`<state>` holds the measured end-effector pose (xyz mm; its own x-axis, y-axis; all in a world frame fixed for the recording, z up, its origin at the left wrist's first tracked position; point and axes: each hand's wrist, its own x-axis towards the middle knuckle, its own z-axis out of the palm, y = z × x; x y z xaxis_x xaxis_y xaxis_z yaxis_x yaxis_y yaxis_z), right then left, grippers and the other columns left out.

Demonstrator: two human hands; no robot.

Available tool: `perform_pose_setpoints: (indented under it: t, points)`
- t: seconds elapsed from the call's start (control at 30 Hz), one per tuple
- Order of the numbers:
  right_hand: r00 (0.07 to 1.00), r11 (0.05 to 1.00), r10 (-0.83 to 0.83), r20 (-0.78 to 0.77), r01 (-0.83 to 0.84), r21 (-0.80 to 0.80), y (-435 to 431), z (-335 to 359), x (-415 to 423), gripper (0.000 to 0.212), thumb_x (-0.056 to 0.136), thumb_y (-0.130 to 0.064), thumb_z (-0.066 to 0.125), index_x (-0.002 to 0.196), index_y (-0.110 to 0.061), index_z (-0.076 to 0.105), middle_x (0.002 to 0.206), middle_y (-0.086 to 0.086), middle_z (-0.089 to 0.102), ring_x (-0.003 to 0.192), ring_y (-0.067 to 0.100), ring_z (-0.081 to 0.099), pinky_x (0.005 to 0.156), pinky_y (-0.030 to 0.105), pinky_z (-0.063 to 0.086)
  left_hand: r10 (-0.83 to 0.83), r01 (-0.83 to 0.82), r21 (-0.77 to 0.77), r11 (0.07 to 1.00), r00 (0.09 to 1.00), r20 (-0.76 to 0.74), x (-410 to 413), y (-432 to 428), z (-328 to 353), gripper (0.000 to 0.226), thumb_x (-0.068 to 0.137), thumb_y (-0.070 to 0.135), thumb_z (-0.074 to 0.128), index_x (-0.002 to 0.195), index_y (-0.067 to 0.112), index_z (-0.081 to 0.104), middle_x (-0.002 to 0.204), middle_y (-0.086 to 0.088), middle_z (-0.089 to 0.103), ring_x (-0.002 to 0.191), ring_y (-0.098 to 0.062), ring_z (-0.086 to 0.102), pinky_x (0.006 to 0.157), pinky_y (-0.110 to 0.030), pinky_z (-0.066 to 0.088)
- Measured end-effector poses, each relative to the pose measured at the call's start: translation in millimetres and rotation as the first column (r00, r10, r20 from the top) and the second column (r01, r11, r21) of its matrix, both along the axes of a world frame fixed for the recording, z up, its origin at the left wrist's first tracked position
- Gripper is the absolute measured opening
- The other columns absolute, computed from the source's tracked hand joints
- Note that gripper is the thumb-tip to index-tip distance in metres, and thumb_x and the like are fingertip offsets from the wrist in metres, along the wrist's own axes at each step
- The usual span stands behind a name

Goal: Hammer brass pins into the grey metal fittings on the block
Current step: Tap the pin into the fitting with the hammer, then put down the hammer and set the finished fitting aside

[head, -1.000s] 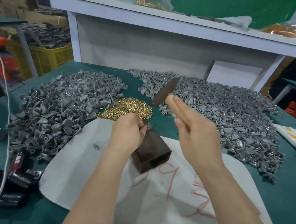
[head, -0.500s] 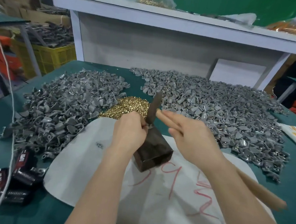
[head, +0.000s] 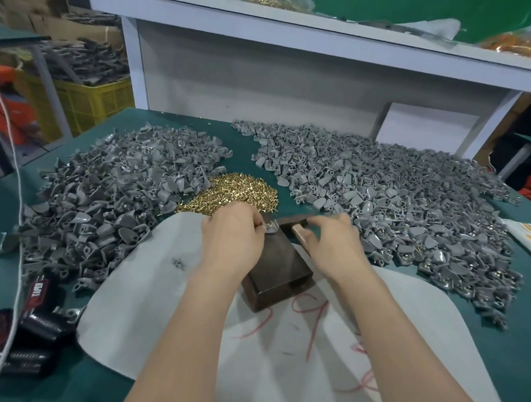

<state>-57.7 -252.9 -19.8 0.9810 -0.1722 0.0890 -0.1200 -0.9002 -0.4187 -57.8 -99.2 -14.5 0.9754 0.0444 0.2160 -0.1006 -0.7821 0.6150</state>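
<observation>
— On the far end of the block (head: 280, 273), what are you holding?

— 1 grey metal fitting (head: 270, 228). My left hand (head: 232, 240) pinches it between thumb and fingertips, against the top of the dark block at its far edge. Whether a pin stands in it I cannot tell; my fingers cover that part.

— And the block itself?

— It lies on the white sheet (head: 158, 303) with the red scrawl, 1 end towards me, between my 2 forearms.

— Where is the hammer (head: 292, 223)?

— Its dark head lies low across the block's far end, just beside the fitting. My right hand (head: 332, 248) is curled over it close to the head, thumb on the near side. The handle is hidden under my palm and forearm.

— The brass pins (head: 233, 192)?

— 1 loose pile on the green table (head: 512, 355), just beyond my left hand, touching the sheet's far edge.

— And the other fittings?

— 2 big heaps. The left heap (head: 102, 203) runs from the pins out to my left. The right heap (head: 397, 202) spreads beyond and to the right of my right hand, and some pieces in it show brass sticking out.

— Anything else nearby?

— Black-and-red packs (head: 34, 292) sit at the near left corner, with a white cord (head: 15, 247) running past them. Beyond the table on the left stands a yellow crate (head: 90, 103).
</observation>
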Motion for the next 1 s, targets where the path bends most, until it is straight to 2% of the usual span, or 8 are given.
perform_pose_setpoints:
  t: [0.17,0.3,0.43,0.5,0.6,0.77,0.9,1.0]
  points:
    - [0.943,0.907,0.315,0.109,-0.333,0.260,19,18,10,0.022,0.090,-0.024,0.060,0.112,-0.024,0.065,0.093,-0.004,0.067,0.084,0.010,0.061,0.087,0.034,0.050,-0.048,0.054,-0.130,0.990,0.998,0.048,3,-3,0,0.014,0.090,0.020,0.060,0.099,0.021,0.071,0.104,0.000,0.064,0.100,-0.023,0.060,0.093,-0.041,0.046]
    - [0.907,0.903,-0.198,0.371,0.022,0.429,-4,46,46,0.031,0.093,-0.021,0.056,0.124,-0.020,0.055,0.116,-0.001,0.063,0.093,0.007,0.058,0.086,0.028,0.049,0.122,-0.039,-0.469,0.882,0.981,0.148,6,2,4,0.025,0.092,0.021,0.059,0.117,0.020,0.062,0.119,0.002,0.053,0.105,-0.016,0.057,0.096,-0.030,0.045]
    - [0.966,0.957,-0.195,0.170,0.149,0.247,6,55,67,0.079,0.094,-0.025,0.054,0.151,-0.028,0.000,0.137,0.014,0.046,0.088,0.019,0.061,0.086,0.032,0.052,0.401,-0.133,-0.873,0.468,0.913,0.076,9,14,9,0.019,0.093,0.012,0.054,0.102,0.028,0.059,0.111,0.004,0.058,0.091,0.001,0.057,0.073,-0.009,0.044]
    - [0.975,0.982,0.149,0.167,-0.166,0.092,46,45,68,0.064,0.093,-0.023,0.056,0.148,-0.028,0.023,0.122,0.000,0.057,0.089,0.013,0.062,0.081,0.014,0.047,0.496,-0.133,-0.969,0.206,0.868,-0.014,12,22,9,0.023,0.093,0.006,0.050,0.096,0.028,0.058,0.101,0.009,0.058,0.079,0.010,0.055,0.061,0.001,0.039]
    - [0.830,0.831,0.556,0.051,-0.553,-0.060,119,28,70,0.033,0.091,-0.017,0.057,0.124,-0.024,0.061,0.123,-0.001,0.064,0.106,0.017,0.060,0.092,0.025,0.043,0.605,-0.130,-0.991,-0.043,0.786,-0.129,18,34,8,0.023,0.092,0.002,0.044,0.098,0.021,0.055,0.097,0.006,0.056,0.081,-0.002,0.053,0.060,-0.002,0.040]
    - [0.736,0.721,0.661,-0.146,-0.677,-0.149,186,4,83,0.019,0.094,-0.018,0.046,0.089,-0.013,0.064,0.105,0.013,0.065,0.096,0.029,0.059,0.078,0.034,0.046,0.671,-0.167,-0.978,-0.125,0.711,-0.207,20,46,5,0.024,0.092,0.003,0.040,0.107,0.016,0.053,0.104,-0.003,0.058,0.088,-0.011,0.055,0.073,-0.015,0.045]
    - [0.791,0.783,0.611,0.023,-0.599,-0.168,187,0,88,0.014,0.090,-0.010,0.050,0.093,-0.008,0.063,0.099,0.013,0.065,0.089,0.028,0.059,0.077,0.035,0.049,0.677,-0.178,-0.971,-0.162,0.696,-0.240,22,49,4,0.022,0.093,0.003,0.041,0.107,0.016,0.052,0.109,-0.005,0.056,0.086,-0.010,0.052,0.059,-0.005,0.041]
    - [0.847,0.844,0.520,0.112,-0.530,0.080,167,17,89,0.014,0.089,-0.009,0.057,0.094,-0.013,0.069,0.097,0.000,0.067,0.083,0.012,0.057,0.077,0.023,0.044,0.614,-0.198,-0.977,-0.077,0.762,-0.203,23,45,2,0.024,0.093,0.003,0.046,0.110,0.019,0.051,0.121,-0.009,0.055,0.083,-0.005,0.052,0.057,-0.003,0.040]
